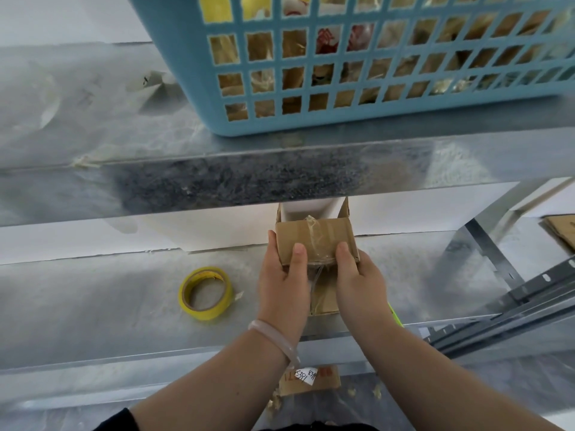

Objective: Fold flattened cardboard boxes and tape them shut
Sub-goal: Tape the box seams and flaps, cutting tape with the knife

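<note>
While both hands grip it, box [314, 241] — brown, taped, far flaps open.

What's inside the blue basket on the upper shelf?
Through the basket holes: brown cardboard, red-and-white packaging, something yellow. Its walls and the frame edge hide the rest.

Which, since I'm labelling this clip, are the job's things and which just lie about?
Job: cardboard box, held by left hand and right hand; yellow tape roll.
Lying about: blue basket; labelled cardboard scrap below the shelf.
</note>
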Available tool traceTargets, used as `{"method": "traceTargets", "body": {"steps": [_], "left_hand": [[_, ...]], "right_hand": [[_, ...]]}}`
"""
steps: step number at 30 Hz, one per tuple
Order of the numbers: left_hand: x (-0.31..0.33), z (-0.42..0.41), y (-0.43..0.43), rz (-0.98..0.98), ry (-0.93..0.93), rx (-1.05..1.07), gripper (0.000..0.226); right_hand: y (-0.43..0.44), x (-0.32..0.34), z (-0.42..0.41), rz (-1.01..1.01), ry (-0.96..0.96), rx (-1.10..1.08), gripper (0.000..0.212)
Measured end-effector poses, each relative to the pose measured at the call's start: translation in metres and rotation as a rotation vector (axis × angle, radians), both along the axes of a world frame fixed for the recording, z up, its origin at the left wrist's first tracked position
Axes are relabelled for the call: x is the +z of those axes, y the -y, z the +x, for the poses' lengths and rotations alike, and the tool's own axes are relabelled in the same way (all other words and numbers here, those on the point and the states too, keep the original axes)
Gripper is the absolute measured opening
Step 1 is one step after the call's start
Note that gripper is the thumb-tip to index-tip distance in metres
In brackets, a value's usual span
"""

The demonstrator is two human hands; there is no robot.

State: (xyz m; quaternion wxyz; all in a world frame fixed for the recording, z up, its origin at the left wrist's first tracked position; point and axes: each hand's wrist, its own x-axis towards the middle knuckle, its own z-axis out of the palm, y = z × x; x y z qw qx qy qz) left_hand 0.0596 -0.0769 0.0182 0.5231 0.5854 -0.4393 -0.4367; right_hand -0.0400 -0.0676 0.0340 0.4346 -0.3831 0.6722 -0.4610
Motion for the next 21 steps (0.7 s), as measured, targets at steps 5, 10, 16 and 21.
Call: {"method": "traceTargets", "body": {"steps": [5, 10, 16, 21], "left_hand": [[0.0, 0.0, -0.002, 0.034, -0.116, -0.025, 0.051], [-0.004, 0.015, -0.003, -0.021, 0.049, -0.133, 0.059], [0.018, 0.034, 0.014, -0.461, 0.91, -0.084, 0.056], [0.013, 0.034, 0.022, -0.492, 1.146, -0.265, 0.047]], "right_hand": [[-0.005, 0.001, -0.005, 0.021, 0.089, 0.02, 0.033], [-0.012, 0.002, -0.007, -0.025, 0.007, 0.131, 0.024], [-0.014, 0.003, -0.008, -0.081, -0.081, 0.164, 0.02], [-0.011, 0.005, -0.01, -0.084, -0.014, 0.158, 0.027]]}}
